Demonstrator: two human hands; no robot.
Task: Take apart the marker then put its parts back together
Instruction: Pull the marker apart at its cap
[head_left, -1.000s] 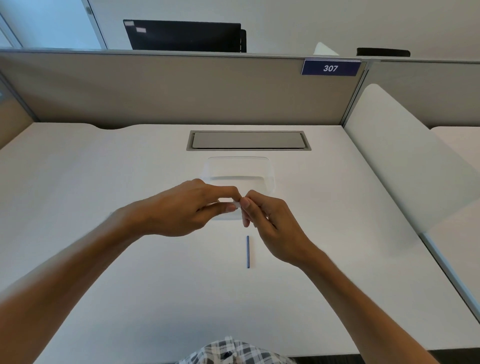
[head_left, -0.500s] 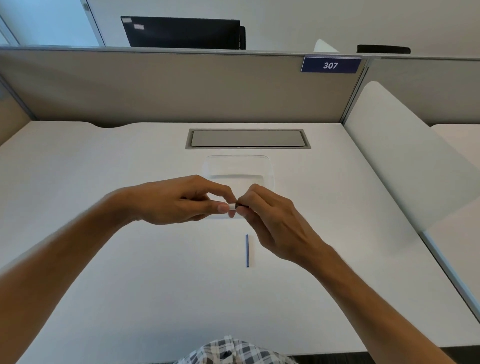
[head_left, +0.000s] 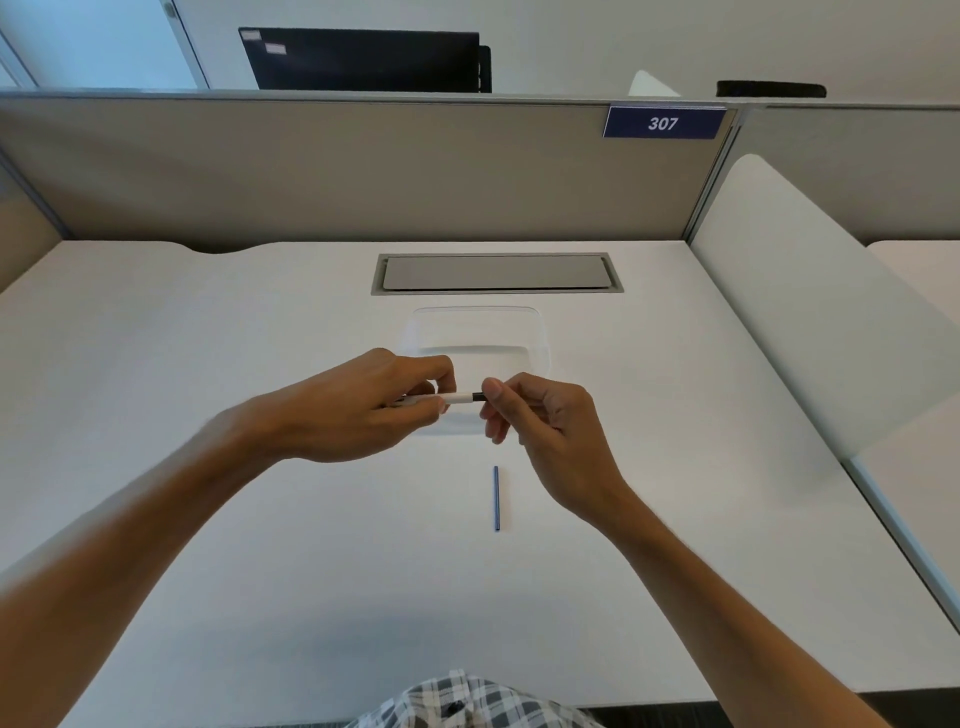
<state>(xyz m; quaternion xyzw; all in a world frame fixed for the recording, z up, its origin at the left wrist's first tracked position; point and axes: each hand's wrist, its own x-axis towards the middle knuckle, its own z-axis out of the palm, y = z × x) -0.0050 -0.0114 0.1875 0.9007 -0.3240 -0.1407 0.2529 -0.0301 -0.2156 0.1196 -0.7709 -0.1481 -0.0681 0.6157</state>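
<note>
The only writing we can read is "307", white on a blue sign (head_left: 663, 122) clipped to the top of the grey partition (head_left: 363, 166) at about one o'clock; two pale stickers on the back of the one dark monitor (head_left: 363, 60) behind it are too small to read. We count two hands, one marker body, one loose blue rod, one clear tray and one grey cable hatch (head_left: 496, 273) set into the white desk (head_left: 208, 545). We hold the marker (head_left: 457, 398) level above the desk, over the near edge of the clear tray (head_left: 478, 327), which sits at twelve o'clock from our hands. Our left hand (head_left: 358, 410) pinches the white barrel between thumb and fingers, the rest of the barrel hidden in the palm. Our right hand (head_left: 545, 415) pinches the dark end of the marker between thumb and forefinger, the other fingers curled loosely under. The thin blue rod (head_left: 496, 499) lies flat on the desk at six o'clock from the marker, pointing straight away from us, apart from both hands. A checked shirt (head_left: 467, 701) shows at the bottom edge.
</note>
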